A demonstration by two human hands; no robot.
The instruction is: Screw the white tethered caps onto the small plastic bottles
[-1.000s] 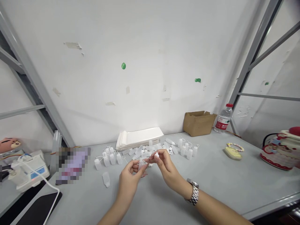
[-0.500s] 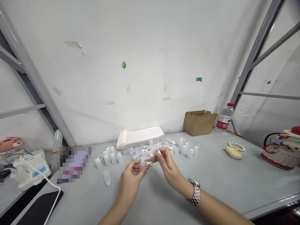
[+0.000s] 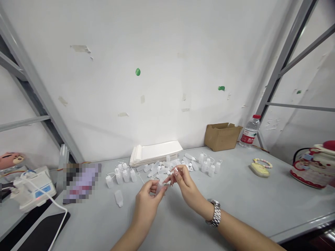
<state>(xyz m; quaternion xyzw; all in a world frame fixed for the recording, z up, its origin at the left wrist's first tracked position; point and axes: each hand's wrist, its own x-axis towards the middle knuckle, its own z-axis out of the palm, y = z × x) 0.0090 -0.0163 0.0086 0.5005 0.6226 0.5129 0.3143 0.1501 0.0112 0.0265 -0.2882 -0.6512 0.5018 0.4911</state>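
Note:
My left hand (image 3: 149, 195) is closed around a small translucent squeeze bottle (image 3: 158, 188), held just above the desk. Close to its right, my right hand (image 3: 184, 183) pinches a small white cap (image 3: 176, 169) between thumb and finger, with other fingers near the bottle's top. Behind the hands lies a loose pile of bottles and white caps (image 3: 161, 167). Several capped bottles (image 3: 126, 176) stand upright to the left, and another group (image 3: 211, 170) stands to the right. One uncapped bottle (image 3: 118, 198) lies on its side left of my left hand.
A stack of white envelopes (image 3: 157, 152) lies against the wall. Further right are a cardboard box (image 3: 222, 137), a water bottle (image 3: 250, 132), a yellow pouch (image 3: 259, 170) and a decorated bag (image 3: 311, 169). A power strip (image 3: 35, 188) with a white cable sits at the left.
The hands stay almost in place, with the right hand's fingers shifting slightly at the bottle's top. The whole view has moved slightly.

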